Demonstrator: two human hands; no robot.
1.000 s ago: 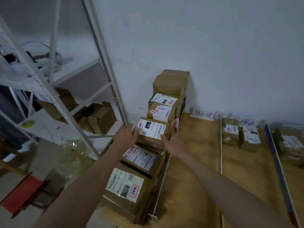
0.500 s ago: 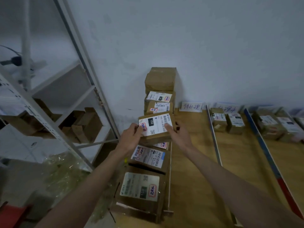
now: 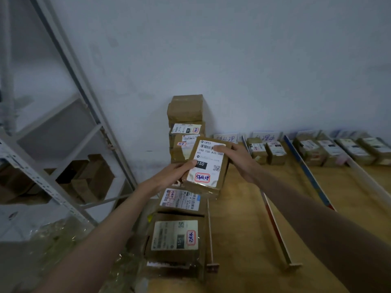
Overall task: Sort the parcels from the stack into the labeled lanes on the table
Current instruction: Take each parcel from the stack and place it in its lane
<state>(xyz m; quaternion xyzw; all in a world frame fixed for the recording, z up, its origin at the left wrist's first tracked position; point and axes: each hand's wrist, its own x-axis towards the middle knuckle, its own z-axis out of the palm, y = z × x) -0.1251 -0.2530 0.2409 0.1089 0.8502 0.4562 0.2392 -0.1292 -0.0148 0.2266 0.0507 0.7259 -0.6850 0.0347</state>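
- Now both hands grasp one parcel [image 3: 208,166]: left hand [image 3: 172,173] at its left edge, right hand [image 3: 238,158] at its right.
- It is lifted above the stack [image 3: 179,208], at the table's [image 3: 243,240] left edge.
- Bare wood lies right, before the first divider [image 3: 275,225].

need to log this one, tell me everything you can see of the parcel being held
The held parcel is a small brown cardboard box, lifted and tilted above the stack. Its white shipping label shows a barcode, "150" on a black block, a QR code and a red-framed handwritten sticker. The left hand grips its left edge, the right hand its top right, thumbs on the label.
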